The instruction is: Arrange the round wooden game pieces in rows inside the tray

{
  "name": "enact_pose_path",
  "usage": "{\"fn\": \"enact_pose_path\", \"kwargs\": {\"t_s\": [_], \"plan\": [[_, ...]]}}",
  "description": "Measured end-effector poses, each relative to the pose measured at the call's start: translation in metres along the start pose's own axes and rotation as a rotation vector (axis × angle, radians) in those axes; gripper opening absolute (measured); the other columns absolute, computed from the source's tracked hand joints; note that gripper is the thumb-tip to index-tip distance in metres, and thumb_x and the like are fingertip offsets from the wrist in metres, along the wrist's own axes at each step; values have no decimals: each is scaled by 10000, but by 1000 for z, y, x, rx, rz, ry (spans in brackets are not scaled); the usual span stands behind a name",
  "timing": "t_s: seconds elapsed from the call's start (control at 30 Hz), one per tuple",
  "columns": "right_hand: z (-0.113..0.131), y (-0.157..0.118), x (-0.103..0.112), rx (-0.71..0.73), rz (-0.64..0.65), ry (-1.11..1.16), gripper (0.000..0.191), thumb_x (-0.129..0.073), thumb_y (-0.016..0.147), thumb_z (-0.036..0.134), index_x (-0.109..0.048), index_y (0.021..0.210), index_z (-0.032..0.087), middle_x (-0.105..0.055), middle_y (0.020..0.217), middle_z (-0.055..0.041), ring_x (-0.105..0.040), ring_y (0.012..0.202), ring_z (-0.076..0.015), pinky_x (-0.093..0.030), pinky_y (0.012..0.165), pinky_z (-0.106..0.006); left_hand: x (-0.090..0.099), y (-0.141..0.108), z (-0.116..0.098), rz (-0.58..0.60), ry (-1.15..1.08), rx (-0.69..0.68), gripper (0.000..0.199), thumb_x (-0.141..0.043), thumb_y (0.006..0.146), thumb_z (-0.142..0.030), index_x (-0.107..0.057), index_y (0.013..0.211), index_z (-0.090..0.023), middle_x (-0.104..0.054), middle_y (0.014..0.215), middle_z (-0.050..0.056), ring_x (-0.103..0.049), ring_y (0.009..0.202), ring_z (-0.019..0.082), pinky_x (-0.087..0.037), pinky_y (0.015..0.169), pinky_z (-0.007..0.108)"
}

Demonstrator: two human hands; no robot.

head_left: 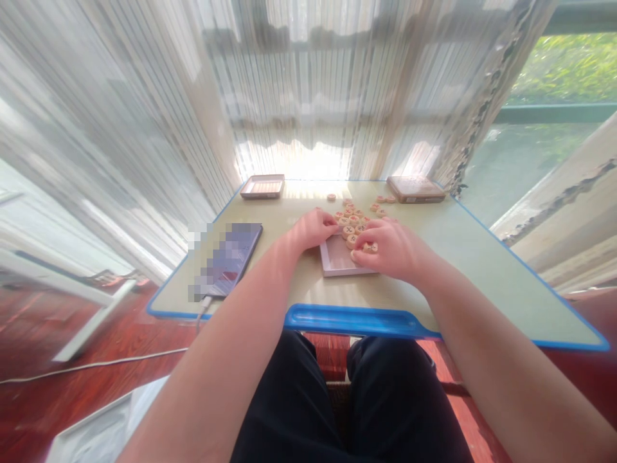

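Observation:
A shallow light box (332, 265) lies near the middle of the desk, with several round wooden chess pieces (349, 230) in and just beyond it, marked with black or red characters. My left hand (314, 229) is at the box's far left corner, its fingers curled together; what they hold, if anything, is hidden. Over the box's right side is my right hand (388, 247), its thumb and fingers closed around pieces at the near end of the pile. My right fingers partly cover those pieces.
A tablet (234, 260) with a cable lies on the left of the blue-edged desk (486, 283). An open tray (263, 186) sits at the back left, a flat box (415, 189) at the back right. Loose pieces (331, 197) lie behind the pile. A blue trough (354, 318) lines the front edge.

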State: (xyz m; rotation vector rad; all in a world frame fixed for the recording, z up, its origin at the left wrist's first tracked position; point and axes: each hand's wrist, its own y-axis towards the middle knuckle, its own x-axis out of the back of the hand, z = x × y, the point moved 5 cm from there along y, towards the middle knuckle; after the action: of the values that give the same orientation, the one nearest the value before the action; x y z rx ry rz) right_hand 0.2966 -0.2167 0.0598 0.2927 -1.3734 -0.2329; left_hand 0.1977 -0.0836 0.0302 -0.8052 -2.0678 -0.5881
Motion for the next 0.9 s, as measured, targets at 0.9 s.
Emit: {"fn": "enact_pose_path", "kwargs": {"t_s": [0.9], "plan": [[-64, 22, -22, -228, -296, 238, 261, -550, 823, 311, -737, 944, 176, -712, 1006, -89, -609, 1020, -218, -411, 980, -339, -1, 3, 2, -139, 3, -39, 319, -416, 823, -292, -718, 834, -190, -712, 984, 52, -636, 952, 211, -481, 896, 307]]}}
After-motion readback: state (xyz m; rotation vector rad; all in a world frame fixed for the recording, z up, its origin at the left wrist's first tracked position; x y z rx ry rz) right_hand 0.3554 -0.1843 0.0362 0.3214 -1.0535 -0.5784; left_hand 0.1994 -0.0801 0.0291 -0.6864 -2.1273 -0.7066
